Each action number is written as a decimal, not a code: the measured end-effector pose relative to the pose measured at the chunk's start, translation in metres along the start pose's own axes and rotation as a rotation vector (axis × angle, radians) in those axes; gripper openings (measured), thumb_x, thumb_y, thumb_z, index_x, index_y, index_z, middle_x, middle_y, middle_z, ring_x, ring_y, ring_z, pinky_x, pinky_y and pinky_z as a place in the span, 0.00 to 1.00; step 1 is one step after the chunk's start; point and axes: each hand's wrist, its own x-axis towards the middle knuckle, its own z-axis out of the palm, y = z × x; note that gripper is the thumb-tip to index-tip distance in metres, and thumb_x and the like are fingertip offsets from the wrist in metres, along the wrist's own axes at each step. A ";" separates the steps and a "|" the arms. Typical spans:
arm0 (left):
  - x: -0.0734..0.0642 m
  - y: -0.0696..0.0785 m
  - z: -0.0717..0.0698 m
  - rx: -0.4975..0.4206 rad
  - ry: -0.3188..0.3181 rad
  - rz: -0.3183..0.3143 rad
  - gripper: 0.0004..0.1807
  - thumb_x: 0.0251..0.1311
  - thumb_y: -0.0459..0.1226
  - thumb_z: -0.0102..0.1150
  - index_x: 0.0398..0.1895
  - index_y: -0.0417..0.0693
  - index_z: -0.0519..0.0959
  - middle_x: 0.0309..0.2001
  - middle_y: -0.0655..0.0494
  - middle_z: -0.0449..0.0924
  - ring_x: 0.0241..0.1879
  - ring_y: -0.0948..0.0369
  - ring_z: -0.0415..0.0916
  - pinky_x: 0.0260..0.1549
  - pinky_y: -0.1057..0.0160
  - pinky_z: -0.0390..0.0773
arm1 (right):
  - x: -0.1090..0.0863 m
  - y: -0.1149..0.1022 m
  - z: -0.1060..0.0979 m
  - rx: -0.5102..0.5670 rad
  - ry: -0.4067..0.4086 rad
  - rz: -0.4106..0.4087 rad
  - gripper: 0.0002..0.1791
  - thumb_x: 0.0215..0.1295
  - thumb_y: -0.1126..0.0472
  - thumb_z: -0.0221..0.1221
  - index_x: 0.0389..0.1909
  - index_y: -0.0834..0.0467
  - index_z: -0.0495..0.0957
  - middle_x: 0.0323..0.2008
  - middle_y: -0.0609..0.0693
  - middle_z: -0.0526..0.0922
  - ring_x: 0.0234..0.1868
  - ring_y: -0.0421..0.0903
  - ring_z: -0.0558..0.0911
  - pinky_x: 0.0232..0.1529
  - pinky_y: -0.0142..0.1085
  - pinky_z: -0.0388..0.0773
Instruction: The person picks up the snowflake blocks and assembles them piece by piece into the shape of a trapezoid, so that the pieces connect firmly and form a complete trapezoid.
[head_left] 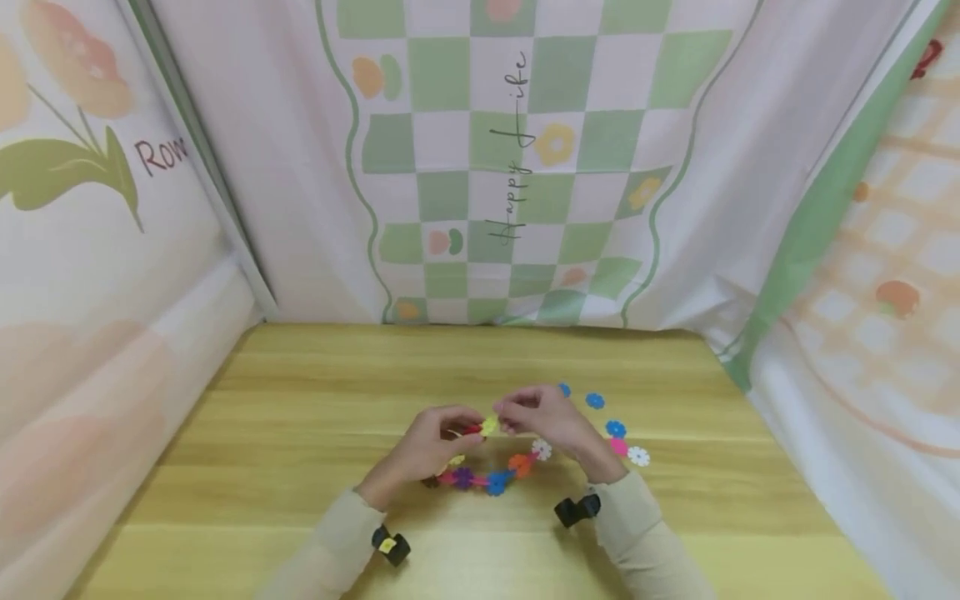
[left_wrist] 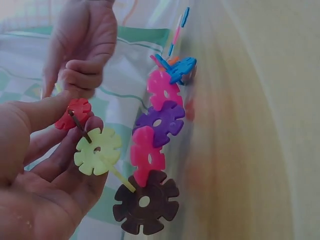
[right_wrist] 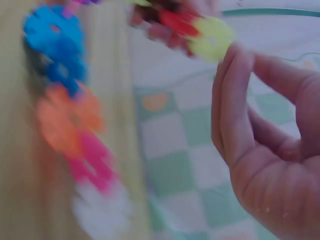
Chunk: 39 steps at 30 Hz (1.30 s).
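My left hand (head_left: pixel 427 446) pinches a red snowflake disc (left_wrist: pixel 75 114) near one end of a chain of slotted plastic discs. A yellow disc (right_wrist: pixel 212 40) joins the red one at that end. The thumb and fingertips of my right hand (head_left: pixel 551 421) meet at the yellow disc's outer edge and pinch it. From the left hand the chain runs through a dark brown disc (left_wrist: pixel 145 205) and a purple disc (left_wrist: pixel 160 122). It curves on past a blue disc (head_left: pixel 497 482) and an orange disc (head_left: pixel 519 465) to a white disc (head_left: pixel 542 450).
Beyond and right of my right hand, loose discs lie on the wooden table (head_left: pixel 300 383): a blue one (head_left: pixel 595 401), a pink one (head_left: pixel 618 448), a white one (head_left: pixel 638 456) and others. Printed curtains (head_left: pixel 495 192) enclose the table's back and sides.
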 end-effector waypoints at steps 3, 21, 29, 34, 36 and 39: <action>-0.002 -0.001 -0.002 -0.029 0.009 -0.010 0.15 0.72 0.40 0.66 0.57 0.45 0.84 0.52 0.49 0.88 0.50 0.60 0.84 0.49 0.67 0.85 | -0.012 -0.002 -0.023 -0.094 0.043 -0.070 0.23 0.75 0.48 0.65 0.56 0.63 0.83 0.47 0.59 0.90 0.46 0.57 0.90 0.50 0.42 0.89; 0.000 -0.008 -0.005 -0.080 -0.004 0.003 0.20 0.73 0.41 0.65 0.63 0.43 0.82 0.51 0.45 0.86 0.49 0.61 0.82 0.49 0.66 0.84 | -0.086 0.072 -0.082 -0.622 -0.137 -0.106 0.12 0.63 0.58 0.74 0.44 0.57 0.83 0.33 0.43 0.83 0.33 0.33 0.79 0.34 0.29 0.81; -0.002 -0.004 -0.005 -0.069 -0.001 -0.021 0.19 0.72 0.41 0.66 0.63 0.47 0.82 0.52 0.50 0.86 0.51 0.61 0.82 0.51 0.66 0.83 | -0.069 0.066 -0.075 -0.549 -0.087 -0.162 0.09 0.64 0.64 0.72 0.39 0.56 0.81 0.33 0.44 0.84 0.34 0.34 0.80 0.37 0.29 0.83; -0.002 -0.004 -0.005 -0.060 0.005 -0.011 0.19 0.73 0.42 0.66 0.62 0.46 0.82 0.52 0.50 0.86 0.50 0.61 0.82 0.50 0.66 0.84 | -0.045 0.047 -0.065 -0.533 -0.037 -0.252 0.06 0.67 0.64 0.70 0.41 0.55 0.82 0.35 0.43 0.86 0.36 0.34 0.83 0.40 0.29 0.85; -0.002 -0.005 -0.005 -0.059 0.003 -0.005 0.19 0.73 0.42 0.65 0.62 0.46 0.82 0.52 0.49 0.86 0.51 0.61 0.82 0.50 0.66 0.84 | -0.037 0.039 -0.059 -0.525 -0.033 -0.288 0.06 0.67 0.64 0.70 0.41 0.55 0.83 0.35 0.43 0.86 0.37 0.34 0.83 0.40 0.30 0.85; -0.002 -0.006 -0.005 -0.064 0.001 -0.004 0.18 0.74 0.42 0.65 0.62 0.45 0.82 0.53 0.47 0.86 0.51 0.61 0.82 0.50 0.67 0.84 | -0.025 0.027 -0.050 -0.494 -0.040 -0.334 0.06 0.68 0.64 0.69 0.42 0.56 0.83 0.35 0.45 0.87 0.37 0.35 0.84 0.40 0.31 0.86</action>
